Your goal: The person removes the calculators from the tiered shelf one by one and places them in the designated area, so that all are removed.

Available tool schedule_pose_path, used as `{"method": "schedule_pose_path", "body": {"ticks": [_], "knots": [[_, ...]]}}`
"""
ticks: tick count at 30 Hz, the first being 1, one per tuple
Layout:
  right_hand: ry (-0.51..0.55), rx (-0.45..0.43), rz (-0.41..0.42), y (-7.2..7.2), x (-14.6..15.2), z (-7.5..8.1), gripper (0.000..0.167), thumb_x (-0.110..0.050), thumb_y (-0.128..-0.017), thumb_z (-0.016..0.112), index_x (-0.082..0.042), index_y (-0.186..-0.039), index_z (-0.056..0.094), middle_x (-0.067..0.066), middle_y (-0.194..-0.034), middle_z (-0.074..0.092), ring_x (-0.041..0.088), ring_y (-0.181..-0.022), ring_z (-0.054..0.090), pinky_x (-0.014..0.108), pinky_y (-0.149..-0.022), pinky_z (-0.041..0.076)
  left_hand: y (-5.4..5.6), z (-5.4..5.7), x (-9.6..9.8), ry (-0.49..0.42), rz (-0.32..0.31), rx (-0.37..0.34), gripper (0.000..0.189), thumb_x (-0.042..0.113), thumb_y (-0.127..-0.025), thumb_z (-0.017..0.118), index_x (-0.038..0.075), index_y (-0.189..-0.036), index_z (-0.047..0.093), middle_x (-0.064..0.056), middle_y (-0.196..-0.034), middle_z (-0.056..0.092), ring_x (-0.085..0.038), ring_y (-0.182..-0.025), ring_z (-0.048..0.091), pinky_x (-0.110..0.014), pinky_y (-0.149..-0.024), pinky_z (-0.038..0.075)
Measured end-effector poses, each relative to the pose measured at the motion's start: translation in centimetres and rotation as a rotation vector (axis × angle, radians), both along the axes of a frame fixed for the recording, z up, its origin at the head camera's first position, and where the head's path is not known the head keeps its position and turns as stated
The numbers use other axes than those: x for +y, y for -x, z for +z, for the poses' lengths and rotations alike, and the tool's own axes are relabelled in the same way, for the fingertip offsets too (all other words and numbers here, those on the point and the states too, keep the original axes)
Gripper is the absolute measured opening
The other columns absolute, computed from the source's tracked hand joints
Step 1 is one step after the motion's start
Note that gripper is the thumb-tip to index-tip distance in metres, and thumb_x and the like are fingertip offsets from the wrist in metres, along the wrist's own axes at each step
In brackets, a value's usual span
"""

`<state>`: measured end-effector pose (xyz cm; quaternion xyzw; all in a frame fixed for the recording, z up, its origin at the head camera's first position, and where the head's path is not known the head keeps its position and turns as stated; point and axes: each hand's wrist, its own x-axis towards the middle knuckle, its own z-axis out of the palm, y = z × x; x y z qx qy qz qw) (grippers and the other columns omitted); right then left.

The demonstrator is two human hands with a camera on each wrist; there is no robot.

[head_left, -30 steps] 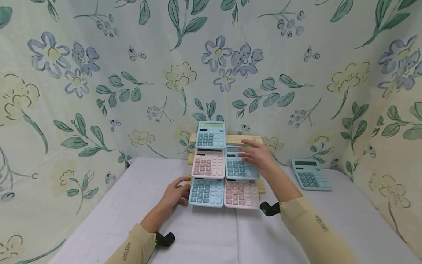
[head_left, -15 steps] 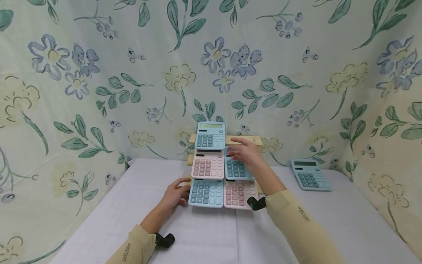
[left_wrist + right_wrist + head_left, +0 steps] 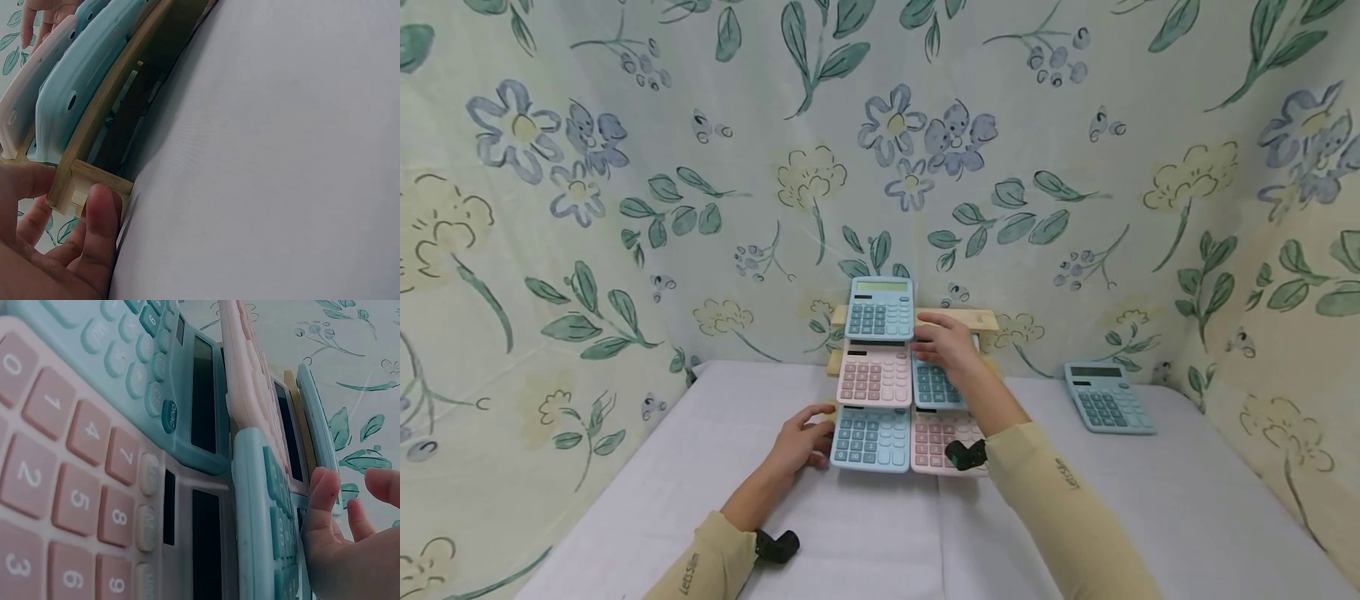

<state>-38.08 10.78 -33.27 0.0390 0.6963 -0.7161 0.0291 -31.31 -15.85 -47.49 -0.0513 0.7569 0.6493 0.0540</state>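
A three-tier wooden rack (image 3: 962,319) holds calculators in rows. Its top tier bears a blue calculator (image 3: 880,308) at the left. The middle tier has a pink calculator (image 3: 872,375) beside a blue calculator (image 3: 934,387); below sit a blue calculator (image 3: 870,442) and a pink calculator (image 3: 931,437). My left hand (image 3: 790,442) grips the rack's lower left end, thumb and fingers around the wooden corner (image 3: 78,153) in the left wrist view. My right hand (image 3: 951,346) has its fingertips at the top calculator's right edge, fingers loosely extended, partly hiding the middle blue calculator.
Another blue calculator (image 3: 1108,400) lies on the white-covered table (image 3: 760,383) to the right. A floral cloth (image 3: 737,183) hangs behind the rack and along both sides.
My right hand has moved left across the middle blue calculator to the right edge of the top blue calculator. The left hand stays at the rack's lower left end.
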Motion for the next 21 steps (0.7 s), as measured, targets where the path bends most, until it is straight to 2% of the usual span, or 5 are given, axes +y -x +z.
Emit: {"method": "schedule_pose_path", "body": {"ticks": [7, 16, 21], "knots": [[0.049, -0.011, 0.027, 0.4, -0.5, -0.1, 0.048, -0.011, -0.096, 0.064, -0.015, -0.143, 0.056, 0.016, -0.125, 0.066, 0.024, -0.092, 0.074, 0.029, -0.08, 0.06, 0.1, -0.1, 0.0, 0.001, -0.002, 0.001, 0.039, 0.025, -0.099, 0.061, 0.018, -0.137, 0.058, -0.01, -0.105, 0.073, -0.019, -0.073, 0.067, -0.029, -0.058, 0.055], [0.054, 0.002, 0.024, 0.8, -1.3, -0.2, 0.055, 0.0, -0.092, 0.062, -0.017, -0.144, 0.056, 0.019, -0.125, 0.063, 0.028, -0.1, 0.073, 0.034, -0.087, 0.059, -0.1, -0.1, 0.0, 0.007, -0.011, 0.011, 0.04, 0.025, -0.099, 0.06, 0.017, -0.139, 0.056, -0.01, -0.105, 0.073, -0.019, -0.073, 0.067, -0.029, -0.058, 0.055], [0.045, 0.011, 0.041, 0.9, -1.7, -0.1, 0.056, 0.002, -0.091, 0.061, -0.017, -0.143, 0.055, 0.019, -0.124, 0.063, 0.026, -0.096, 0.073, 0.033, -0.087, 0.059, -0.1, 0.1, -0.1, 0.001, -0.015, 0.009, 0.04, 0.025, -0.099, 0.06, 0.018, -0.139, 0.056, -0.01, -0.105, 0.073, -0.019, -0.073, 0.067, -0.03, -0.058, 0.055]]}}
